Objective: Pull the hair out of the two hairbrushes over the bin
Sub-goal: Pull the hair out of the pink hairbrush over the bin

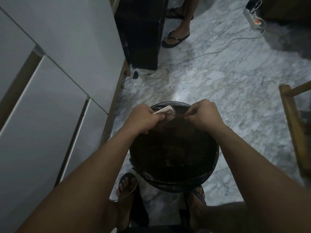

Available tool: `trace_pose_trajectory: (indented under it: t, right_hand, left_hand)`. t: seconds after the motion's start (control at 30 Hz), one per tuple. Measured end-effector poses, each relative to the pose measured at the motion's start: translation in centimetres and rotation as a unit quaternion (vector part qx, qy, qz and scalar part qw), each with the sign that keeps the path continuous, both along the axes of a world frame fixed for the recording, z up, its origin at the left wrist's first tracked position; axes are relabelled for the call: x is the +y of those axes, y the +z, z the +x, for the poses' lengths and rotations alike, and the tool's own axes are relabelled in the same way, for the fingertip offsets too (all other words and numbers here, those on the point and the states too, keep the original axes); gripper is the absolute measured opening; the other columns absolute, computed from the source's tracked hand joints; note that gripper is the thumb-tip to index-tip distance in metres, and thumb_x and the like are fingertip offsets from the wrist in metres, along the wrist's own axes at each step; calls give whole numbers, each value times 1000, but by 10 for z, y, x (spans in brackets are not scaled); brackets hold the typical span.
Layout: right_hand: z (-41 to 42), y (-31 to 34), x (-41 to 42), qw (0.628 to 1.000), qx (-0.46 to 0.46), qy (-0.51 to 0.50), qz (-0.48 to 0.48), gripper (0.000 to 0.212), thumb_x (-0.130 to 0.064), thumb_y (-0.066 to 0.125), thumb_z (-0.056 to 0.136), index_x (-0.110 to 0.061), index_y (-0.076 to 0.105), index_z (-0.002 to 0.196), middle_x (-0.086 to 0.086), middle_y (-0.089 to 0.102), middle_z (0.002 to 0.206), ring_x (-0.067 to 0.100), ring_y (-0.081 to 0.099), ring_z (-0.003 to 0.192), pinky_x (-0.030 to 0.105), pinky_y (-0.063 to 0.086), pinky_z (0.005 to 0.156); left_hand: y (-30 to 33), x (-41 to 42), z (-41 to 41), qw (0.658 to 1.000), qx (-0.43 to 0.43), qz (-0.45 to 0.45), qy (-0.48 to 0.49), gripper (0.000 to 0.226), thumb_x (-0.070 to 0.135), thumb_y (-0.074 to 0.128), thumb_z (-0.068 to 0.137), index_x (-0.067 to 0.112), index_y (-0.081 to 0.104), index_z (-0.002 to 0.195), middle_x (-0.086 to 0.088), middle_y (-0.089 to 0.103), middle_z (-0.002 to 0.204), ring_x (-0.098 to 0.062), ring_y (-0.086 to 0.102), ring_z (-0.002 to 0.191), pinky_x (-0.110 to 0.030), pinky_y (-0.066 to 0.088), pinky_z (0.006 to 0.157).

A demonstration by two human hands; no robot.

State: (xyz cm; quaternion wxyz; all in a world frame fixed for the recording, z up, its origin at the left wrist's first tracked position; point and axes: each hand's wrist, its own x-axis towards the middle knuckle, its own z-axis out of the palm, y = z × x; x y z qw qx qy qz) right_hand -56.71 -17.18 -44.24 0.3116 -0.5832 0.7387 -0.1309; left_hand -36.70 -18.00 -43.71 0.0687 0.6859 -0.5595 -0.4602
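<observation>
The left hand (143, 117) grips a pale hairbrush (165, 113) over the far rim of the dark bin (175, 178); the right hand (202, 115) pinches its fingertips together — probably on pulled strands, too fine to see. Next, likely release over the bin — its contents too dark to make out.

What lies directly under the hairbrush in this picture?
The open black bin lies under the hairbrush, held by the left hand. Its dark inside hides any contents.
</observation>
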Motion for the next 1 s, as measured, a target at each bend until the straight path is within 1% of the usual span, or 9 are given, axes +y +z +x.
trace_pose_trajectory:
  t: [0.1,0.3,0.43,0.53,0.63,0.7,0.8,0.87,1.0]
  right_hand:
    - [-4,-2,-3,999,39,-13,-6,16,-7,69,72,-18,79,75,3,75,83,20,67,87,29,55,78]
    - [-9,-5,-4,996,76,-42,16,21,-5,64,71,-18,79,77,6,74,83,23,66,86,27,52,70]
    - [-11,-6,-5,995,83,-47,8,21,-3,62,73,-15,79,78,7,74,83,25,66,86,28,52,68]
    - [-13,-5,-5,996,80,-46,11,20,-3,64,74,-15,79,79,8,74,84,25,66,87,27,52,69]
    - [-15,-4,-2,997,35,-4,67,13,-6,74,74,-16,78,81,4,73,85,20,68,86,27,53,73]
    - [-10,-2,3,995,-44,43,77,22,-9,80,71,-17,75,90,1,72,91,17,68,90,27,53,78]
    - [4,-3,8,988,-97,117,19,35,-21,84,66,-25,72,98,-3,72,98,11,68,92,33,56,84]
    - [11,-4,10,985,-80,149,-13,32,-25,84,68,-26,74,98,-1,72,95,12,67,87,34,57,79]
    - [12,-7,9,986,-56,145,-58,22,-21,78,76,-22,76,97,2,71,85,17,67,78,36,57,72]
  left_hand:
    - [1,0,1,999,-24,-12,-24,28,42,70,84,14,75,84,-5,68,67,-20,60,47,-26,48,48]
    - [3,0,3,998,-44,-9,-43,29,41,71,83,13,75,82,-4,66,63,-17,57,43,-23,41,44]
    - [3,-1,4,998,-49,-9,-47,29,39,72,82,11,75,81,-4,66,62,-19,59,44,-23,42,45]
    - [4,-3,7,998,-46,-1,-45,27,39,71,83,12,73,80,-2,64,61,-17,57,43,-22,38,42]
    - [2,-2,9,997,-51,6,-51,25,38,71,84,13,71,80,-1,64,64,-15,57,45,-22,38,41]
    - [0,-1,8,997,-55,11,-61,25,38,71,84,13,71,80,-2,64,63,-14,56,43,-20,38,40]
    - [-1,2,2,997,-42,14,-62,25,37,71,82,13,73,78,-3,63,60,-15,55,39,-20,37,38]
    - [-1,4,0,997,-32,17,-67,24,37,71,82,13,73,78,-3,62,59,-17,56,41,-21,38,40]
    - [0,6,-1,996,-27,29,-78,26,38,72,83,13,74,79,-1,60,56,-17,56,41,-21,38,41]
